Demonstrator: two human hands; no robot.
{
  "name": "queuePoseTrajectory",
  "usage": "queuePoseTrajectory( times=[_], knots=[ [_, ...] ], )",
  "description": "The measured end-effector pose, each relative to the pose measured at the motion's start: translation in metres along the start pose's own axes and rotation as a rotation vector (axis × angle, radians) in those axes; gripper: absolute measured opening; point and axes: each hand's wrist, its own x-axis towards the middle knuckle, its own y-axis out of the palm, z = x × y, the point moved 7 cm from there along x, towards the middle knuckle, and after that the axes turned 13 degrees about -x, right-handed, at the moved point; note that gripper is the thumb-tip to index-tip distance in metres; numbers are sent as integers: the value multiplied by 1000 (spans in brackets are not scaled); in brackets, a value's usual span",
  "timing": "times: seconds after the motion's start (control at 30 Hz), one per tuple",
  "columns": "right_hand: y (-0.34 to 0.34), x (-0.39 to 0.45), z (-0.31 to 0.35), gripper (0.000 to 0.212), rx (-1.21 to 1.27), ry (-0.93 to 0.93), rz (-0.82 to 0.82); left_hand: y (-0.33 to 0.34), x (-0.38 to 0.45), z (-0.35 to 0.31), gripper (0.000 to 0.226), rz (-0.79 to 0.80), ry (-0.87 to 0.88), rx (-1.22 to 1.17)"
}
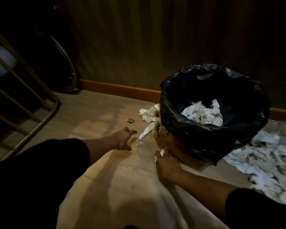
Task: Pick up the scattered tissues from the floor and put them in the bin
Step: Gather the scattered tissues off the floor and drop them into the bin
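The bin [213, 113] stands by the wall with a black bag [188, 129] pulled over its top. Some white tissues [203, 114] lie inside it, so part of the job is done

There is a lot left to pick up. A small pile of tissues [151, 119] lies on the floor [97, 116], touching the left side of the bin. A much bigger heap of tissues [269, 157] is spread on the floor to the right of the bin, and it runs out past the edge of the picture, so I cannot tell how far it goes. A tiny yellow scrap [130, 120] lies on the floor near the small pile, and something small and shiny [139, 143] sits just beside the left hand. I cannot tell what those two things are

The right hand [168, 162] is low by the foot of the bin. Its fingers are closed around a bit of white tissue [160, 153], which pokes out at the top of the hand. The left hand [124, 138] is down close to the floor with its fingers spread apart, and it holds nothing. It points toward the small pile by the bin

I think the job is near the middle or less, because more tissue looks to be on the floor than in the bin. The piece in the right hand has to go up and over the rim next, and then both piles wait
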Motion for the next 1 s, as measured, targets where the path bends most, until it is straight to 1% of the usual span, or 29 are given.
queuePoseTrajectory(
  times=[0.03, 0.07, 0.17, 0.23, 0.3, 0.37, 0.53, 0.67, 0.77, 0.83, 0.9, 0.97, 1.0],
  knots=[
    [-1, -1, 1, 40, 36, 16, -38, 2, 12, 1, 98, 10, 26, 8],
    [-2, 1, 3, 36, 68, 27, -83, 5, 23, 1, 100, 17, 59, 19],
    [-2, 6, 9, 28, 159, 81, -153, 15, 50, -2, 100, 18, 193, 44],
    [1, 9, 10, 29, 182, 130, -187, 23, 63, 0, 97, -1, 276, 7],
    [1, 11, 11, 28, 179, 171, -223, 28, 71, 8, 91, -39, 324, -94],
    [1, 14, 9, 29, 168, 221, -234, 36, 74, 18, 80, -53, 371, -181],
    [3, 28, 2, 38, 208, 349, -262, 49, 72, 35, 57, -51, 496, -234],
    [1, 42, 12, 27, 342, 349, -287, 51, 73, 43, 38, -117, 440, -290],
    [-22, 66, 19, 23, 351, 346, -364, 54, 77, 52, 27, -138, 391, -356],
    [-39, 84, 20, 21, 421, 359, -403, 50, 80, 61, 23, -162, 348, -377],
    [-42, 102, 17, 30, 544, 364, -357, 44, 83, 69, 21, -198, 315, -392],
    [-31, 114, 13, 41, 565, 369, -252, 37, 85, 74, 19, -248, 305, -415],
    [-26, 118, 12, 41, 547, 361, -233, 30, 86, 75, 17, -287, 310, -433]
  ],
)
